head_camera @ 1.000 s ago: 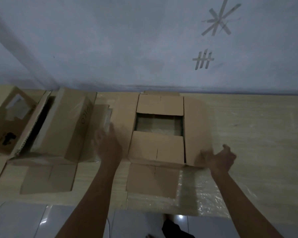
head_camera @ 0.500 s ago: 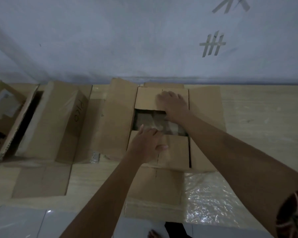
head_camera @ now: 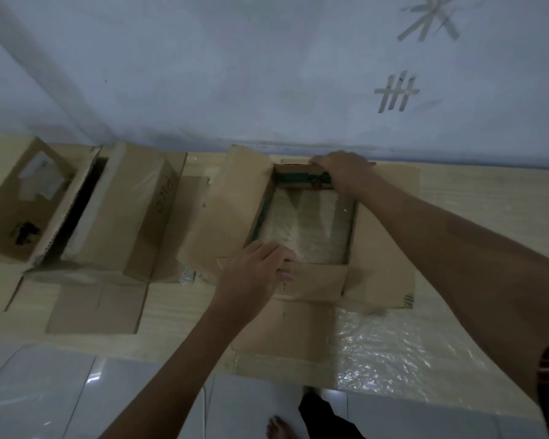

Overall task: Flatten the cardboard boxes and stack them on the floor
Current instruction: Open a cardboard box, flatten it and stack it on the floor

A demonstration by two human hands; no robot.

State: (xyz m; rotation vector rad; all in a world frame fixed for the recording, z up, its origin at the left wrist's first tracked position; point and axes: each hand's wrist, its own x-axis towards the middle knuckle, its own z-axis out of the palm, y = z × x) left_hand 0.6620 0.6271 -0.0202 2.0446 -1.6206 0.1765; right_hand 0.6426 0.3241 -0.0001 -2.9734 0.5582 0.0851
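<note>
An open cardboard box (head_camera: 222, 213) sat at the centre of the frame on a pale wood-grain bench (head_camera: 473, 217), hard against a blue-grey wall (head_camera: 235, 74), its side flaps spread flat to left and right and its bottom open, so the bench surface showed through. The person's right hand (head_camera: 341, 172) reached across to the far edge of the box, fingers curled over the rear flap and gripping it (green print showed on the flap's inner face). The left hand (head_camera: 254, 270) rested on the near flap at the lower centre, its fingers (head_camera: 282, 258) bent over the flap's inner edge and holding it.

To the left of the frame stood a second box (head_camera: 133, 217), closed at the top and marked with handwriting on one side, a flap lying flat in front of it. Further left, at the frame's edge, a third box (head_camera: 16, 201) lay tilted with a torn white label on its face.

Crinkled clear plastic wrap (head_camera: 393, 343) covered the bench at lower right, just beside the open box's front flap. Strips of tape (head_camera: 396, 91) formed a hash mark on the wall at upper right. White floor tiles (head_camera: 45, 391) and a bare foot (head_camera: 278, 427) showed along the bottom edge.
</note>
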